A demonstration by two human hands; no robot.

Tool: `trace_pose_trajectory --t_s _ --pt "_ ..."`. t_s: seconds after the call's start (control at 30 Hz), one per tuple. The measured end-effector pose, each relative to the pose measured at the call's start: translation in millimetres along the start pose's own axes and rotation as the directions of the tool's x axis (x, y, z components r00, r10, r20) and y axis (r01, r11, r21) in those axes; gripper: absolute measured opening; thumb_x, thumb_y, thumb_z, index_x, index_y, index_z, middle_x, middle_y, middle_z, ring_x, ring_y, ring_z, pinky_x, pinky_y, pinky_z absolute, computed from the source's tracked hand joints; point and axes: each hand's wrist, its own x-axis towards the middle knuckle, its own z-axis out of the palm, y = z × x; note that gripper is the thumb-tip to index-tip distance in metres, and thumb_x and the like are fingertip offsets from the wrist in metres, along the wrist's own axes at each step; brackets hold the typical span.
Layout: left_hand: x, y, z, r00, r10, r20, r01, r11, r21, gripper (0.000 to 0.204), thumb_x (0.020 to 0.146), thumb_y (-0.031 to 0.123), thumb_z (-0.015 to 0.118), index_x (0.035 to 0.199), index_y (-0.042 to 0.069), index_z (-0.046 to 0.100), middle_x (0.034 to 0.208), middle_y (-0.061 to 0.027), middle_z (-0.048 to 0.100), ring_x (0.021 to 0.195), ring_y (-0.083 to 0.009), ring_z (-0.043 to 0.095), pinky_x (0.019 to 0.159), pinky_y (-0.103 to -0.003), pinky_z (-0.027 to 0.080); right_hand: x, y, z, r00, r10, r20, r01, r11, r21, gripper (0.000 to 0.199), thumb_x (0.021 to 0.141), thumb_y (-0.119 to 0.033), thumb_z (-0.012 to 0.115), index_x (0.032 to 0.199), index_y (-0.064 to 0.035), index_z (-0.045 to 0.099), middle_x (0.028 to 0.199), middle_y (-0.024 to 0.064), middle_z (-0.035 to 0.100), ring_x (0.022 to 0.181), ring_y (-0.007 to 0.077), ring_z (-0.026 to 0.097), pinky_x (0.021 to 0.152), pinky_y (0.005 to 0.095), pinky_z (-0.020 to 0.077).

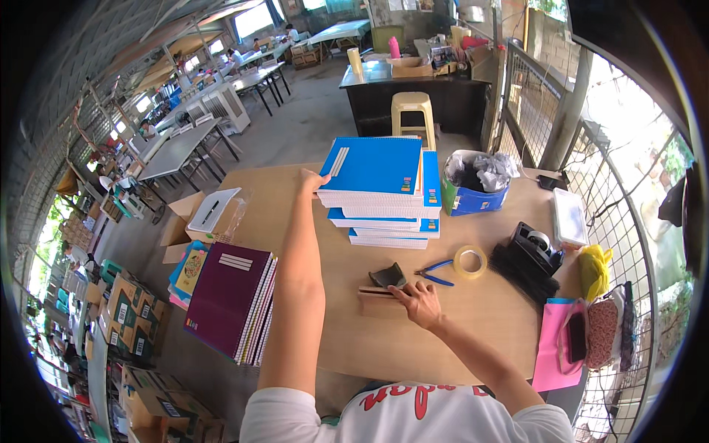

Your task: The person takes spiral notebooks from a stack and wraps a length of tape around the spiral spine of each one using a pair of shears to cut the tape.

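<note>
My left hand (313, 179) is closed on the left edge of the top blue spiral notebook (377, 164), which lies on a tall stack. Below it in the stack are several more blue notebooks (388, 233) with white page edges. On the table near me, my right hand (419, 304) is closed at the right end of a small brown block (375, 303), its index finger stretched along the top. A dark curved piece (387, 275) sits against the block's far side. Part of the block is hidden by my fingers.
Blue-handled pliers (437, 273), a tape roll (470, 261) and a black tape dispenser (538, 249) lie to the right. A box of plastic bags (476, 193) stands beside the stack. Purple notebooks (225, 299) and an open carton (177, 229) are at the left.
</note>
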Motion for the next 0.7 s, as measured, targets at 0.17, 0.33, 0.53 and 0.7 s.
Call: trace_pose_trajectory --t_s 0.17,0.33,0.53,0.7 --pt "32 -17 -40 0.937 0.293 -0.193 -0.233 0.931 0.281 0.030 0.074 0.013 0.086 0.084 0.000 0.061 0.093 -0.0180 0.068 0.085 -0.0288 0.069 0.076 -0.044 0.057 9 -16 -20 0.999 -0.008 0.045 0.006 0.999 0.037 0.062 0.084 -0.021 0.068 0.143 -0.0285 0.050 0.119 0.0100 0.057 0.111 0.0298 0.054 0.088 0.0503 0.0428" --pt "12 23 1 0.782 0.604 -0.151 -0.477 0.737 0.479 0.035 0.064 0.011 0.089 0.080 0.002 0.060 0.084 -0.0157 0.070 0.080 -0.0297 0.069 0.071 -0.040 0.053 38 20 -74 0.971 0.241 0.007 -0.240 0.966 0.098 0.079 0.074 -0.036 0.083 0.144 -0.0258 0.047 0.135 0.0167 0.049 0.125 0.0363 0.046 0.099 0.0543 0.0416" --pt "6 11 -1 0.742 0.652 -0.156 -0.403 0.619 0.674 0.037 0.063 0.010 0.089 0.089 0.000 0.066 0.093 -0.0205 0.071 0.090 -0.0362 0.069 0.079 -0.043 0.054 63 16 -96 0.970 0.223 -0.100 -0.220 0.975 0.046 0.073 0.075 -0.035 0.081 0.140 -0.0211 0.052 0.132 0.0154 0.052 0.121 0.0356 0.051 0.096 0.0515 0.0444" --pt "-5 35 -39 0.869 0.495 -0.016 -0.412 0.740 0.532 0.035 0.077 0.007 0.076 0.109 -0.002 0.064 0.105 -0.0228 0.070 0.100 -0.0407 0.067 0.086 -0.046 0.053 110 38 -122 0.871 0.478 -0.113 -0.237 0.611 0.756 0.073 0.076 -0.032 0.084 0.138 -0.0104 0.051 0.131 0.0207 0.052 0.118 0.0346 0.054 0.100 0.0487 0.0438"
